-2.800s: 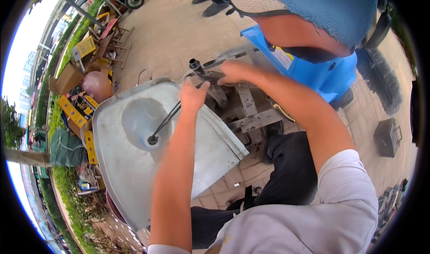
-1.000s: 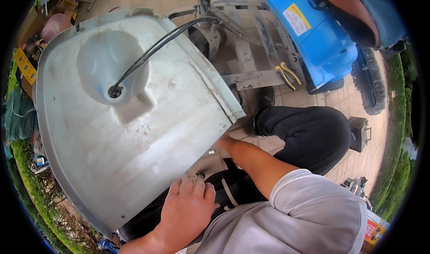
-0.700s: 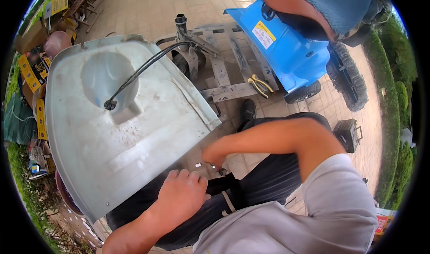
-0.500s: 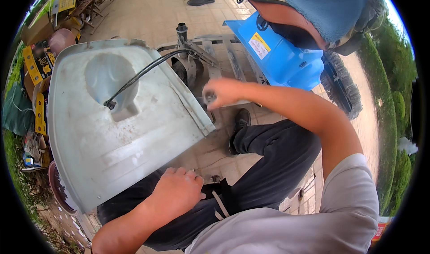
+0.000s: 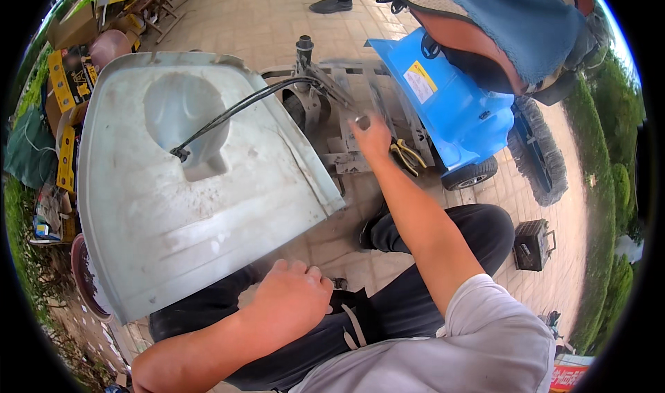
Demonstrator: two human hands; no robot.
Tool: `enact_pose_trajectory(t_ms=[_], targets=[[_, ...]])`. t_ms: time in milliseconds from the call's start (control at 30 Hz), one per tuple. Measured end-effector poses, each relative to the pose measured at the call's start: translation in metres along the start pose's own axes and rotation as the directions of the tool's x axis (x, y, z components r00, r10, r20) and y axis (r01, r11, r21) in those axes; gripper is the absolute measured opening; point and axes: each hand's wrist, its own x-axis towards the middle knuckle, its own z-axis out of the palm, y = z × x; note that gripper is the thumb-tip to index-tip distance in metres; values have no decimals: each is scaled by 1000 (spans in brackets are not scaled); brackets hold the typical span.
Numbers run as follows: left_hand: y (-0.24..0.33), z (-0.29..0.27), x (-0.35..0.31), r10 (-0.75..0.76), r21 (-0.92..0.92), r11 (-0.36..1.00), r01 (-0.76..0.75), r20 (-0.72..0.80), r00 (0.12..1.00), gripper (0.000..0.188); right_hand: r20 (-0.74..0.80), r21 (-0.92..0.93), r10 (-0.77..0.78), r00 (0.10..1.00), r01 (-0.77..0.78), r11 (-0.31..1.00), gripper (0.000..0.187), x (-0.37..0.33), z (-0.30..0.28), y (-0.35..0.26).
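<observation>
A large pale grey-green panel [image 5: 228,220] with a round recess lies on my left, and a black cable [image 5: 235,109] comes out of the recess. My left hand [image 5: 291,292] is closed with curled fingers above my thigh, beside the panel's near edge; anything inside it is hidden. Stretched forward over a metal frame [image 5: 346,161], my right hand [image 5: 372,138] is closed around a small, dark, round thing I cannot make out. Just right of that hand, pliers [image 5: 409,156] with yellow and black handles lie on the frame.
A blue vehicle body [image 5: 454,105] with a seat [image 5: 457,32] and wheel stands at the far right. Near it are a fluffy grey brush head [image 5: 540,157] and a black box [image 5: 532,246]. Boxes [image 5: 66,81] are piled at far left. Another person's shoes [image 5: 331,5] show at the back.
My right hand has moved forward and to the right, from the panel's edge to over the frame. The pliers have come into sight. My left hand stays closed near my thigh.
</observation>
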Motion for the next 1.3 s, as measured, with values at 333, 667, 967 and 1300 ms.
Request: enact_pose_trajectory(t_ms=[333,667,967,1300], targets=[[-1,3,-5,21,33,999,-20,-23,1000,35,23,393,-304,952,271,879,55,135,-86,-95],[-8,3,-4,-2,-62,998,-1,-61,998,36,220,312,-553,804,479,821,53,196,-105,-176],[-18,-14,-3,-5,-97,995,0,-48,999,33,318,358,-540,779,429,829,56,222,-104,-168],[-27,-11,-6,-110,-170,979,112,22,994,31,480,375,-590,650,456,807,68,224,-103,-175]])
